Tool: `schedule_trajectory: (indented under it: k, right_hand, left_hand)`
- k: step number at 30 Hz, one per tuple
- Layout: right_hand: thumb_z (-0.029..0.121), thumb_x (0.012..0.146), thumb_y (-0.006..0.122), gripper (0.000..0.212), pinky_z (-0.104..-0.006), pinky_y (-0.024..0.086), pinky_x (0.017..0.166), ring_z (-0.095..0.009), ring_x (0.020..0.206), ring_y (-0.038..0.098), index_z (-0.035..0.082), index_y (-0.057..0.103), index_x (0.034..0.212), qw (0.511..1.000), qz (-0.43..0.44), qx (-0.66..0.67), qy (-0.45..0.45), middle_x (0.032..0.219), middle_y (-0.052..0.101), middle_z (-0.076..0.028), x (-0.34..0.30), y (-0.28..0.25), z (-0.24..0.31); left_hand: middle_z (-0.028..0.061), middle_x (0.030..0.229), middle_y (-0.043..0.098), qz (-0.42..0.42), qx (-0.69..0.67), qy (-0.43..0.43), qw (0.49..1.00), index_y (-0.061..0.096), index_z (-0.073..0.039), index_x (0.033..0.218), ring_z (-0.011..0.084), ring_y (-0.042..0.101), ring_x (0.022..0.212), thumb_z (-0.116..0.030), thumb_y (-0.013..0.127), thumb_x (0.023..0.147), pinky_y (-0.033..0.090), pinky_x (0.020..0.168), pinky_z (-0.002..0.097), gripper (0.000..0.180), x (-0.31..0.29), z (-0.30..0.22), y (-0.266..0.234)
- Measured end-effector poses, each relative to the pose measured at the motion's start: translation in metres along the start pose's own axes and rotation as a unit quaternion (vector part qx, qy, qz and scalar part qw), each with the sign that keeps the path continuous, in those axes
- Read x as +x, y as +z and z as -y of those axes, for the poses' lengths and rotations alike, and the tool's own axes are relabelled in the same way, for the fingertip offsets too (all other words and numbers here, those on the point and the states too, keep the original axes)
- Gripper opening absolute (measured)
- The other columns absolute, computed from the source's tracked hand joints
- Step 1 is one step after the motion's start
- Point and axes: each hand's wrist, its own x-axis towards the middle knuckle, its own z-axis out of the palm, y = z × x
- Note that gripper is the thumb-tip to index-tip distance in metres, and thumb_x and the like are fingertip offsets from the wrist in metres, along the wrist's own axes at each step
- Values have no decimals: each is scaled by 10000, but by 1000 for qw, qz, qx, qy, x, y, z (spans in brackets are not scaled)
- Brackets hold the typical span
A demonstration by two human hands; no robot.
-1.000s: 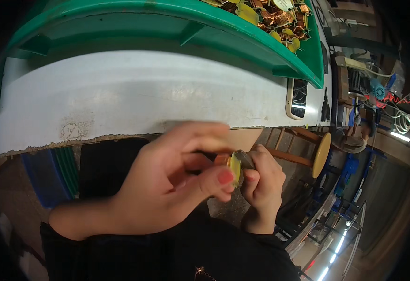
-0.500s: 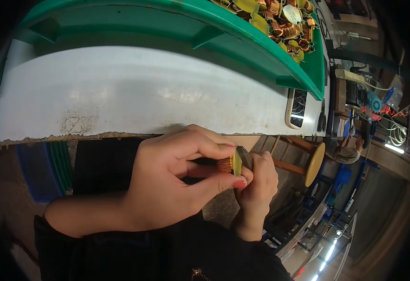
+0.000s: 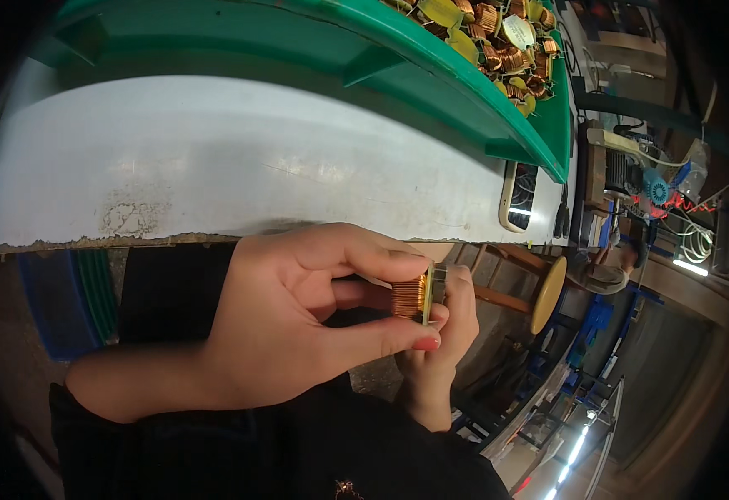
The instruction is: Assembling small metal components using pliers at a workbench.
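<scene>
A small copper-wound coil (image 3: 410,297) with a thin yellow base sits between the thumb and fingers of my left hand (image 3: 285,333), just past the near table edge. Its windings face left and the yellow base stands upright on the right, seen nearly edge-on. My right hand (image 3: 448,342) is curled close against the far side of that base. Between the base and the right fingers shows a dark greyish piece (image 3: 439,283); whether it belongs to the coil or is a separate thing I cannot tell. Part of the right hand's grip is hidden behind the coil.
A green tray (image 3: 431,58) lies across the white table (image 3: 239,167), with several similar coils (image 3: 506,58) at its right end. A phone (image 3: 518,196) rests near the table's right edge. Beyond are a wooden stool (image 3: 548,296) and a seated person (image 3: 606,275).
The coil has turned so its yellow base is more edge-on and more copper winding shows. Less of the dark piece is visible. Both hands stay close together around it.
</scene>
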Motion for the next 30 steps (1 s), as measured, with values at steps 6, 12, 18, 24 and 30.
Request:
schedule_trajectory:
  k: [6, 12, 18, 24, 30]
  right_hand:
    - [285, 916, 486, 301, -321, 403, 583, -236, 622, 439, -9, 540, 878, 999, -12, -31, -35, 739, 489, -111, 1, 3, -2]
    - [293, 913, 494, 304, -330, 396, 551, -232, 608, 432, -5, 536, 867, 997, 9, -74, -24, 725, 481, -110, -1, 1, -5]
    - [293, 913, 495, 303, -325, 400, 559, -230, 606, 433, -6, 531, 883, 996, 26, -85, -15, 733, 482, -117, -3, 0, -12]
    - [281, 909, 501, 291, -324, 405, 572, -236, 608, 438, -9, 525, 893, 985, -22, 162, 59, 753, 490, -124, -9, 7, -21]
    - [261, 906, 503, 271, -321, 407, 581, -237, 607, 437, -9, 521, 885, 999, 24, 24, 29, 758, 488, -123, -4, 5, -18]
  left_hand:
    - [216, 1169, 537, -11, 14, -13, 1000, 535, 40, 1047, 246, 615, 935, 218, 675, 630, 540, 832, 319, 475, -1, 1, 0]
    - [213, 1143, 556, -36, 19, -17, 999, 558, 46, 1035, 232, 618, 928, 213, 688, 616, 537, 821, 313, 469, -1, 8, 1]
    - [211, 1137, 559, -48, 2, -31, 998, 560, 48, 1031, 228, 618, 920, 214, 691, 610, 533, 827, 314, 472, 2, 11, 4]
    - [208, 1129, 562, -42, 13, -26, 999, 561, 49, 1030, 224, 617, 918, 217, 689, 608, 532, 829, 314, 472, 5, 15, 5]
    - [204, 1118, 562, -37, 35, -33, 998, 558, 50, 1033, 227, 610, 926, 223, 684, 606, 533, 825, 313, 478, 5, 19, 1]
